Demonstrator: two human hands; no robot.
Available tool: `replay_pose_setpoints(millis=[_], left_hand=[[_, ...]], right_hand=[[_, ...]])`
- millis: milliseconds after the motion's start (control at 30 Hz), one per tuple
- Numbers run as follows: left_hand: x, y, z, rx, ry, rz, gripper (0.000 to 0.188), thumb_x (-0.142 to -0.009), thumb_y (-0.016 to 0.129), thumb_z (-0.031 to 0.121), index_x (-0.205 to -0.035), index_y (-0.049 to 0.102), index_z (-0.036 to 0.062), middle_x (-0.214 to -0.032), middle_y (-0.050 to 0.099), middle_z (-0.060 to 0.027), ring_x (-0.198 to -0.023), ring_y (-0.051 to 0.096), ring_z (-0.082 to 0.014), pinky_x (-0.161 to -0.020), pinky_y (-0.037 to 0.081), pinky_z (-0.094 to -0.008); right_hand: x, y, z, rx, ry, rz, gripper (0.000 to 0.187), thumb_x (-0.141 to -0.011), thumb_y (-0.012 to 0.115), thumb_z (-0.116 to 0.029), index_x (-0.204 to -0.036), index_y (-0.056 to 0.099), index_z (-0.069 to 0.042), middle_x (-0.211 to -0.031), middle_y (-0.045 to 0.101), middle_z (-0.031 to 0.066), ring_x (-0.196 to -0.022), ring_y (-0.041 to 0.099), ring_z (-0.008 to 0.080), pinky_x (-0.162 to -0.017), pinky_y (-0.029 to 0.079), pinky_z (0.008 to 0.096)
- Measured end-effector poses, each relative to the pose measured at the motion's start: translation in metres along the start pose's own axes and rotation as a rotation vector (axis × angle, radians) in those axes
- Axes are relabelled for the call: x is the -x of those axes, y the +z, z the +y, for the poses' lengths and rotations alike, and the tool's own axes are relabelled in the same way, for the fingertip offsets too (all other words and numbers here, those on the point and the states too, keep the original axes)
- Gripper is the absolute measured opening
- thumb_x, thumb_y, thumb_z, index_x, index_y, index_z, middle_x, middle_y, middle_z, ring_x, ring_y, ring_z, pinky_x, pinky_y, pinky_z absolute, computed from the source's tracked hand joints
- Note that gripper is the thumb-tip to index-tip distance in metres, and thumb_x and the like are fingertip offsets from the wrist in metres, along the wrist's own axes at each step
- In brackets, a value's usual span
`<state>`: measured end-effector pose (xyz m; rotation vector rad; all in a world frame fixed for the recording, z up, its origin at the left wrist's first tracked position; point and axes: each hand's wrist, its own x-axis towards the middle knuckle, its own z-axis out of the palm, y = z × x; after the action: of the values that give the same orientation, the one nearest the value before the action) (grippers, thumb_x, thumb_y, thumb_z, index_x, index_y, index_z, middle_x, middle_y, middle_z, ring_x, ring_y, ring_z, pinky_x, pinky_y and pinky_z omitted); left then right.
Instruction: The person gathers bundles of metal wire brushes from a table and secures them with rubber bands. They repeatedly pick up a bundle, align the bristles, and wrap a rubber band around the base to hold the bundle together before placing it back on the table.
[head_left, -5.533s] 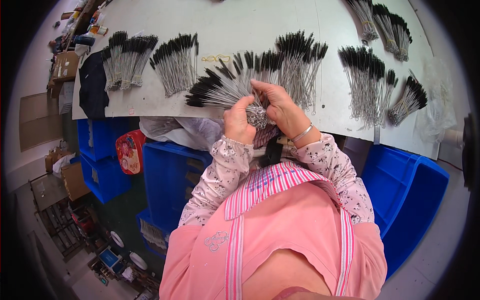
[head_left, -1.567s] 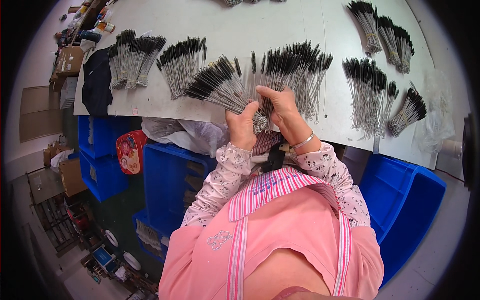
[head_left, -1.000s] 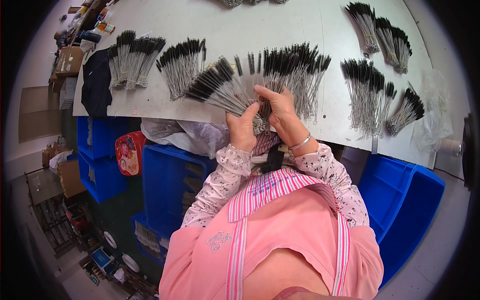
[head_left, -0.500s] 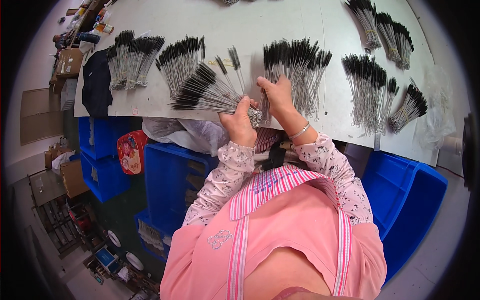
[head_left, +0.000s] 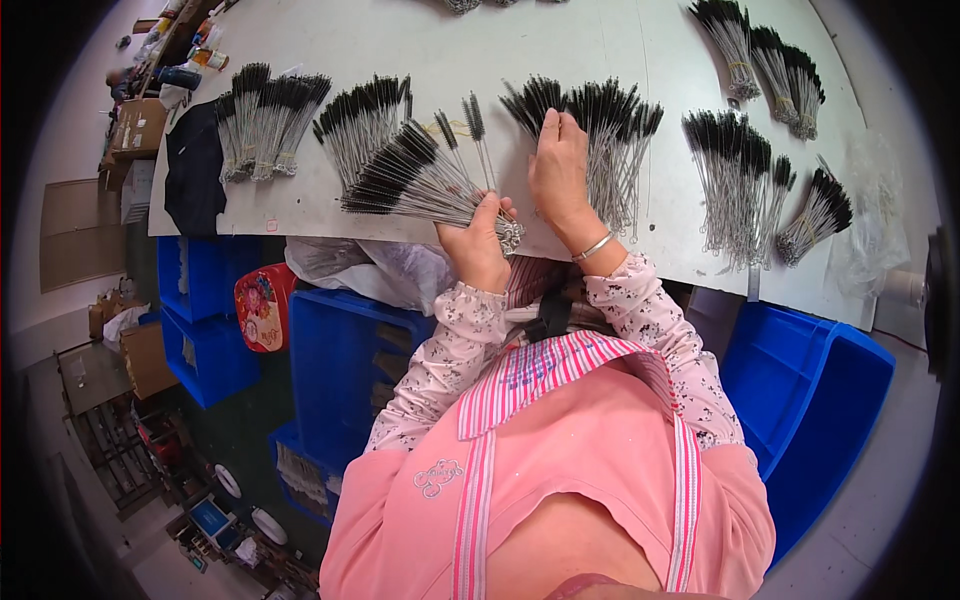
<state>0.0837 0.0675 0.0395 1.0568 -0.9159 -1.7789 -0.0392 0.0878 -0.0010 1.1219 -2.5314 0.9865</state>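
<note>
My left hand (head_left: 477, 243) is closed round the looped ends of a fanned bunch of thin wire brushes (head_left: 400, 180) with black bristles. The bristle heads point up and left, and a couple of brushes stand apart from the fan. My right hand (head_left: 560, 170), fingers pinched together, is at the bristle ends of a loose pile of the same brushes (head_left: 612, 150). Some brushes (head_left: 532, 103) lean left beside its fingertips. The palm side is hidden, so how many it grips cannot be seen.
More brush bundles lie on the white table (head_left: 450, 50): at left (head_left: 270, 120), beside the fan (head_left: 360, 120), and at right (head_left: 735, 180). A dark cloth (head_left: 193, 170) hangs over the left edge. Blue bins (head_left: 800, 400) stand below, with a red bag (head_left: 263, 308) and clear plastic (head_left: 875, 210).
My right hand has moved up from the wire handles to the bristle ends, and brushes there now tilt left. The left hand keeps its bunch almost in place.
</note>
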Motion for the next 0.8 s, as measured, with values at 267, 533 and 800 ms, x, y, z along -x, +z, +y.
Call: replay_pose_setpoints(millis=[267,533,800], left_hand=[[0.003,-0.003,-0.008,-0.071,0.006,-0.023,0.025,-0.078,0.060,-0.010,-0.100,0.050,-0.0023,-0.084,0.059,-0.0097,-0.067,0.062,-0.0209,-0.056,0.053,-0.0319],[0.008,0.001,-0.015,-0.077,0.018,-0.066,0.036,-0.077,0.061,-0.012,-0.110,0.050,-0.0018,-0.095,0.060,-0.0076,-0.077,0.060,-0.0171,-0.067,0.051,-0.0283],[0.020,0.012,-0.009,-0.069,0.011,-0.093,0.028,-0.078,0.059,-0.011,-0.103,0.049,-0.0039,-0.087,0.059,-0.0089,-0.068,0.059,-0.0180,-0.061,0.051,-0.0302]], right_hand=[[0.006,-0.029,-0.018,-0.454,0.155,0.023,0.022,-0.079,0.068,-0.013,-0.094,0.065,0.002,-0.099,0.062,0.0155,-0.094,0.059,0.0302,-0.081,0.047,0.0367],[0.023,-0.035,-0.024,-0.616,0.254,-0.081,0.017,-0.081,0.065,-0.015,-0.083,0.064,0.002,-0.079,0.064,0.0139,-0.064,0.062,0.0234,-0.058,0.048,0.0339],[0.024,-0.038,-0.015,-0.729,0.402,-0.227,0.017,-0.084,0.063,-0.015,-0.084,0.063,0.002,-0.066,0.062,0.0078,-0.052,0.058,0.0125,-0.051,0.045,0.0263]])
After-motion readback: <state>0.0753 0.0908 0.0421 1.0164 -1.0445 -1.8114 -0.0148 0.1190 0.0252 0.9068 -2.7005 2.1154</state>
